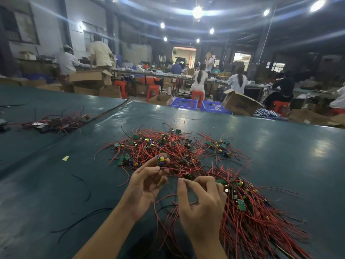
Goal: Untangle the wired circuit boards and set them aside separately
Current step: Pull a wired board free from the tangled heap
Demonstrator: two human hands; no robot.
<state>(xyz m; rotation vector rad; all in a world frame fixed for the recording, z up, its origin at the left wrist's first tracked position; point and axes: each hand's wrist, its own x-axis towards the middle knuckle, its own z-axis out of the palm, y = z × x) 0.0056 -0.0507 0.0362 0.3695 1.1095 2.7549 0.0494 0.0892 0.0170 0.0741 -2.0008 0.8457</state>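
At the near edge of the green worktop [280, 156], both hands are raised just above the surface. The right hand [200, 204] has its fingers curled, thumb and forefinger drawn close together over loose red wires; whether they pinch one cannot be told. Just right of it, a laid-out bundle of wired circuit boards [252, 221] fans towards the near right corner, red leads lying roughly parallel. The left hand [147, 184] pinches a small circuit board [161, 160] with blue and yellow components between thumb and fingertips, holding it up in front of the tangled heap of boards and red wires [168, 146] at mid-worktop. Stray black wires [82, 219] lie towards the near left, and a small yellow scrap [65, 158] lies farther on. Near the left edge rests a second, darker pile of wires [56, 123]. Beyond the far edge stand blue crates [183, 103], a cardboard box [240, 103], red stools [197, 94] and seated people at long tables.
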